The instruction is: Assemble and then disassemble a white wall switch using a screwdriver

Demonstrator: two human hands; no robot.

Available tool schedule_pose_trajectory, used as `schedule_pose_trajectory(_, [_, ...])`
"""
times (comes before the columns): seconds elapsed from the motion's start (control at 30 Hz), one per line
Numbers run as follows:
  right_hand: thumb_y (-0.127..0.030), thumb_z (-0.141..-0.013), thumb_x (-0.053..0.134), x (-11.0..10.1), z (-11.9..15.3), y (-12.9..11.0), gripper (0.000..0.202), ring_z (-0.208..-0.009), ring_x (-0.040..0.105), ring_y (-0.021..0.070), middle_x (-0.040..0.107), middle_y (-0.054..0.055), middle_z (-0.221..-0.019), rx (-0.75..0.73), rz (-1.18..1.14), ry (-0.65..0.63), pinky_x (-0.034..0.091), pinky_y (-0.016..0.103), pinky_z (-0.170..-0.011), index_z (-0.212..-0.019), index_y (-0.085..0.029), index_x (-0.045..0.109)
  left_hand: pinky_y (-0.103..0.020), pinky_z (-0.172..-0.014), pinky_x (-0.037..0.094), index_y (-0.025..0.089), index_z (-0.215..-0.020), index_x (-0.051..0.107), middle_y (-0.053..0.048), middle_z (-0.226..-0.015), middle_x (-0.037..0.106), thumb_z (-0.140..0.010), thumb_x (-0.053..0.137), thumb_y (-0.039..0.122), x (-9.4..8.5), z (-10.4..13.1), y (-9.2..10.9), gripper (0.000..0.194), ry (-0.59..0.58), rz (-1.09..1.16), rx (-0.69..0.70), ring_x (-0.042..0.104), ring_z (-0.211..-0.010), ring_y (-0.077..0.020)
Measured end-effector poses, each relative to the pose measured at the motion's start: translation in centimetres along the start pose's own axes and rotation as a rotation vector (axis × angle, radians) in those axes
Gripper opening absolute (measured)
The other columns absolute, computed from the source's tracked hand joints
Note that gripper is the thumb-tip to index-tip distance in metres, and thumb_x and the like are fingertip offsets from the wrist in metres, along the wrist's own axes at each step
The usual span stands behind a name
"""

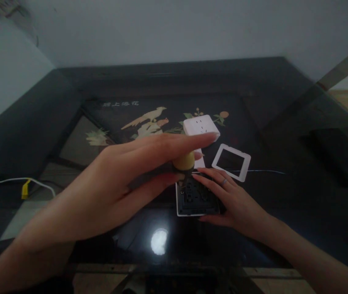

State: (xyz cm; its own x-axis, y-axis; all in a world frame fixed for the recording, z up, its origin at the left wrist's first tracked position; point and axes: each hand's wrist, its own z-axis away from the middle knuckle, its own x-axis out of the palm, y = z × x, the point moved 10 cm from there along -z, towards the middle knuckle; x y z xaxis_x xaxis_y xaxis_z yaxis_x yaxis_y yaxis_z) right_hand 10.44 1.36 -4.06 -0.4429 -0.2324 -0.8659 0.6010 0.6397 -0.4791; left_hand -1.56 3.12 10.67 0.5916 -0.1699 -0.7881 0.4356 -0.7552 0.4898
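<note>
My left hand [137, 175] is wrapped round the yellow and dark handle of a screwdriver [184, 161], above a socket module [197, 200]. The module lies with its dark back up and a white edge showing. My right hand [232, 198] grips its right side, fingers on the top and thumb at the lower edge. The screwdriver's tip is too indistinct to place exactly. Behind my left fingers sits a white socket [202, 124] with its slotted face up. A white rectangular frame [245, 168] rests to the right of it.
The dark glossy table [284, 228] bears a bird and flower picture. A white cable [11, 179] with a yellow tag [25, 189] runs along the left. A dark flat object [339, 157] lies at the right. A thin wire extends right from the white frame.
</note>
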Motion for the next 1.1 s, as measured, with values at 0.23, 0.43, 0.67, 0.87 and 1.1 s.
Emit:
schedule_pose_trajectory(0.23, [-0.036,-0.078,0.076,0.0,0.1,0.1,0.084,-0.136,0.042,0.0351,0.043,0.018,-0.149,0.005,-0.013,0.007,0.042,0.061,-0.108,-0.148,-0.023,0.032,-0.020,-0.076,0.056,0.025,-0.113,0.067,-0.001,-0.100,0.069,-0.089,0.070,0.027,-1.2,0.2,0.6,0.024,0.240,-0.124,0.082,0.068,-0.085,-0.0136])
schedule_pose_trajectory(0.43, [-0.035,-0.079,0.074,-0.1,0.0,0.1,0.082,-0.136,0.042,0.0353,0.042,0.017,-0.149,0.013,-0.037,-0.001,0.042,0.062,-0.107,-0.149,-0.025,0.030,-0.026,-0.099,0.052,0.027,-0.143,0.047,-0.003,-0.123,0.069,-0.095,0.054,0.016,-0.3,0.2,-0.2,0.050,-0.011,0.043,-0.011,0.066,-0.112,-0.0173])
schedule_pose_trajectory(0.67, [-0.035,-0.079,0.074,0.0,0.0,0.1,0.084,-0.137,0.041,0.0356,0.041,0.016,-0.150,0.010,-0.028,-0.004,0.041,0.064,-0.108,-0.149,-0.026,0.029,-0.021,-0.073,0.056,0.019,-0.114,0.067,-0.003,-0.097,0.069,-0.085,0.074,0.030,-1.0,0.3,1.1,0.032,0.235,-0.164,0.132,0.067,-0.083,-0.0141])
schedule_pose_trajectory(0.87, [-0.034,-0.078,0.075,0.1,0.0,0.1,0.083,-0.136,0.043,0.0339,0.042,0.017,-0.149,0.014,-0.029,-0.016,0.042,0.060,-0.108,-0.148,-0.024,0.031,-0.030,-0.104,0.051,0.022,-0.148,0.039,-0.004,-0.128,0.066,-0.095,0.053,0.016,-0.1,0.5,-0.1,0.055,-0.012,-0.001,-0.009,0.064,-0.116,-0.0175])
schedule_pose_trajectory(1.1, [-0.036,-0.078,0.076,0.1,0.0,0.1,0.086,-0.134,0.044,0.0356,0.042,0.016,-0.148,0.011,-0.023,-0.013,0.044,0.062,-0.106,-0.149,-0.027,0.027,-0.023,-0.075,0.059,0.024,-0.106,0.066,0.001,-0.090,0.074,-0.084,0.076,0.031,-0.9,0.6,0.7,0.025,0.284,-0.168,0.100,0.071,-0.079,-0.0151])
